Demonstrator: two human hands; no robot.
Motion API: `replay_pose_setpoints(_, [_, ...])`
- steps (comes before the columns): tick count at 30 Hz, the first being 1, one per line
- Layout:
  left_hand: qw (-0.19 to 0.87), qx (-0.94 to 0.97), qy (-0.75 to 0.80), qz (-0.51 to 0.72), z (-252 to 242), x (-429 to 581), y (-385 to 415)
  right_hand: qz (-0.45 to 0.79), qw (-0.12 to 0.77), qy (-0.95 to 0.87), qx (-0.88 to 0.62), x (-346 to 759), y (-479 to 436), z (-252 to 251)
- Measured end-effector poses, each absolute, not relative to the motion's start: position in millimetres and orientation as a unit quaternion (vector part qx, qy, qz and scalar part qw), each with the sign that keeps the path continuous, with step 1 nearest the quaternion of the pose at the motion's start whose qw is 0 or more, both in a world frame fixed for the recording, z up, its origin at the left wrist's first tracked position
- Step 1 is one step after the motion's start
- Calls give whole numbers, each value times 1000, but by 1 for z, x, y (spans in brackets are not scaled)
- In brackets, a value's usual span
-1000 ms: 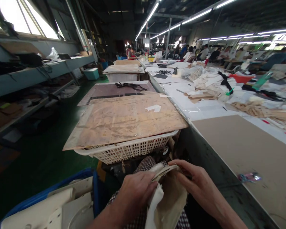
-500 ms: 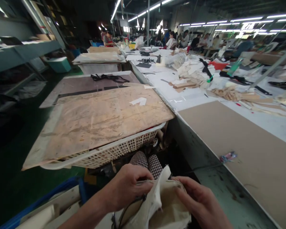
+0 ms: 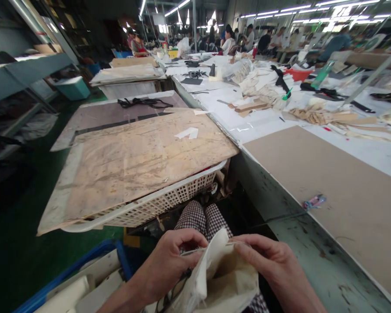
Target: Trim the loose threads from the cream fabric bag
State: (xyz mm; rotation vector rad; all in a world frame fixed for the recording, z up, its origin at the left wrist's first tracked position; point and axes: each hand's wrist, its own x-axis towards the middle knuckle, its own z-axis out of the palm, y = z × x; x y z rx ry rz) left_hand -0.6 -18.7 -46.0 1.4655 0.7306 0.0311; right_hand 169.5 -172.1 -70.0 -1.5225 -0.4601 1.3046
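A cream fabric piece [image 3: 230, 278], open at the top like a bag or pouch, lies over my lap above checked trousers [image 3: 193, 217]. My left hand [image 3: 172, 256] pinches its edge on the left, thumb and fingers pressed together. On the other side my right hand [image 3: 267, 256] grips the rim between thumb and fingers. A stiff white flap stands up between the two hands. Dark trim shows on the fabric under my left hand; its lower part runs out of the picture.
A stained board [image 3: 143, 161] rests on a white plastic basket [image 3: 169, 200] ahead. To the right, a long table carries a brown sheet [image 3: 329, 187], a small pinkish tool [image 3: 314, 201] and fabric scraps. A blue crate [image 3: 124, 256] with cream pieces stands lower left. People sit far back.
The camera view has tilted and shifted slightly. Both hands keep their hold on the fabric, and my right hand's fingers have moved slightly inward along the rim.
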Motion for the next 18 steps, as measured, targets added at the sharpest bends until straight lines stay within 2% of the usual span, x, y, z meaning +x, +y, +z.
replay_pose_setpoints(9, [543,766,310,149,-60,-19,-44,508,490,-313,-636,162,-173,-69])
replay_pose_setpoints(15, [501,797,283,183,-58,-22,-60,607,466,-320,-559,161,-167,-65])
replay_pose_setpoints(18, [475,813,260,215,-60,-25,-70,587,469,-330,-571,158,-168,-66])
